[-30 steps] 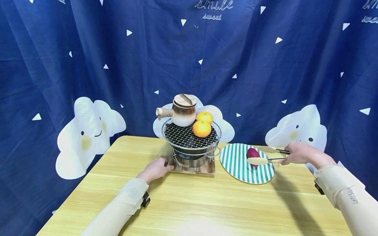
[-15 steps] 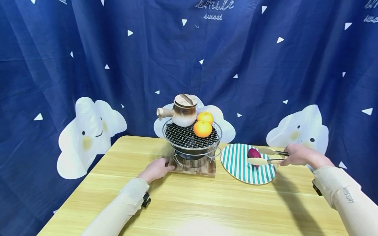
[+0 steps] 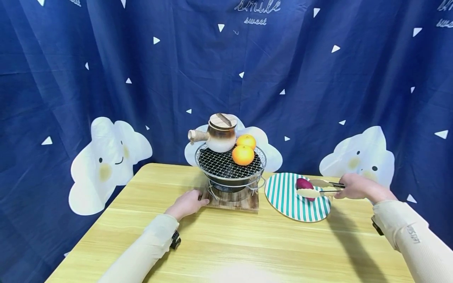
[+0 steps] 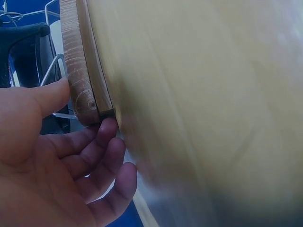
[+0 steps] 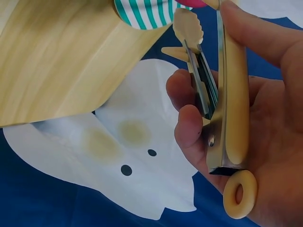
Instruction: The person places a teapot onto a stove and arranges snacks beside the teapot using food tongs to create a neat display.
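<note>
My left hand pinches the corner of a square wooden board; in the left wrist view the thumb lies on its top side and fingertips are at its lower edge. On that board stands a round grill with a wire mesh top. My right hand grips a pair of tongs with cream scalloped tips. Their tips stand either side of a purple-red oblong thing, like a sweet potato, on a round green-and-white striped mat. Whether both tips touch it I cannot tell.
On the mesh sit a clay pot with a wooden lid and side handle, and two oranges at its right. Behind the wooden table hangs a blue curtain with white clouds.
The right hand and forearm have shifted slightly left with the tongs. The sweet potato has turned a little, its near end swinging right. The left hand keeps its place at the board.
</note>
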Demonstrator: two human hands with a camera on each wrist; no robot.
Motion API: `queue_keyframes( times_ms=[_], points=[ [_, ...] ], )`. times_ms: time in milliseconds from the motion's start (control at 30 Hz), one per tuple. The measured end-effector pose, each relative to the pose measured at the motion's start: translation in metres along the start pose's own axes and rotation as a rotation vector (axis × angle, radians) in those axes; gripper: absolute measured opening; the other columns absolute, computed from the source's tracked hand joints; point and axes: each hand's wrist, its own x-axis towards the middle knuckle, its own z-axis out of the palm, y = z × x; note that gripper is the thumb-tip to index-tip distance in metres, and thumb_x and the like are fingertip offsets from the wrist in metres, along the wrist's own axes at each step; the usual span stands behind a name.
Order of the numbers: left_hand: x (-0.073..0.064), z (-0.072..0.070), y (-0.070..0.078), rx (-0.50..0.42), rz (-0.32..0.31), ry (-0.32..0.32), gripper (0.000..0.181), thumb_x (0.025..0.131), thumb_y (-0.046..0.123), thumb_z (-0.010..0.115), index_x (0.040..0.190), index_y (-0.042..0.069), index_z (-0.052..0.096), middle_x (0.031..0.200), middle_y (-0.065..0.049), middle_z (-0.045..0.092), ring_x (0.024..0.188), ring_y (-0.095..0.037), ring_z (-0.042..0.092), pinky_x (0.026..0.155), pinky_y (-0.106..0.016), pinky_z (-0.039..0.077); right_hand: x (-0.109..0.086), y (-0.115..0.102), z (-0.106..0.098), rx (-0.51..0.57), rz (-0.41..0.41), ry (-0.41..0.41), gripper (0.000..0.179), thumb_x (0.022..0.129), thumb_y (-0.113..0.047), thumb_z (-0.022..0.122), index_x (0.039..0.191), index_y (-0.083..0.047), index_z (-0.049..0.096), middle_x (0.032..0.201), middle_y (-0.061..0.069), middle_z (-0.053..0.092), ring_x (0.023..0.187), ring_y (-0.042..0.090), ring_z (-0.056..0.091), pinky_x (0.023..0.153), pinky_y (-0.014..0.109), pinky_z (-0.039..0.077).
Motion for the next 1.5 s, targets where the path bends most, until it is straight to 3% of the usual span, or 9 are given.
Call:
queue_keyframes(
  times_ms=[267, 600, 1167, 1500],
  points=[
    [0.001, 0.0, 0.0, 0.007, 0.011, 0.005, 0.032, 0.096, 0.042, 0.065, 0.079, 0.016, 0.059, 0.073, 0.0, 0.059, 0.072, -0.019, 0.056, 0.068, -0.042, 0.049, 0.001, 0.001, 0.001, -0.032, -0.02, 0.03, 0.027, 0.08, -0.026, 0.078, 0.07, -0.01, 0.059, 0.068, -0.002, 0.054, 0.062, 0.017, 0.047, 0.059, 0.033, 0.04],
    [0.0, 0.0, 0.001, -0.002, -0.009, -0.007, 0.032, 0.096, 0.043, 0.065, 0.081, 0.015, 0.061, 0.075, -0.001, 0.059, 0.073, -0.02, 0.056, 0.07, -0.043, 0.05, 0.002, 0.0, 0.003, -0.044, 0.025, 0.035, 0.023, 0.081, -0.026, 0.077, 0.073, -0.01, 0.062, 0.068, -0.002, 0.056, 0.062, 0.017, 0.048, 0.059, 0.034, 0.039],
    [-0.001, 0.0, 0.002, 0.006, -0.014, 0.004, 0.033, 0.096, 0.043, 0.065, 0.083, 0.014, 0.061, 0.075, -0.002, 0.059, 0.075, -0.021, 0.057, 0.072, -0.045, 0.05, 0.001, 0.002, 0.002, -0.094, -0.025, 0.092, 0.019, 0.08, -0.022, 0.078, 0.071, -0.012, 0.064, 0.067, -0.004, 0.055, 0.062, 0.017, 0.047, 0.058, 0.035, 0.04],
    [-0.001, -0.001, 0.003, -0.006, -0.022, -0.006, 0.032, 0.096, 0.043, 0.065, 0.08, 0.015, 0.059, 0.073, -0.002, 0.058, 0.072, -0.021, 0.055, 0.068, -0.042, 0.048, -0.006, -0.005, -0.009, -0.128, -0.051, 0.125, 0.021, 0.08, -0.025, 0.078, 0.071, -0.015, 0.062, 0.066, -0.006, 0.053, 0.061, 0.016, 0.047, 0.058, 0.036, 0.04]
  ],
)
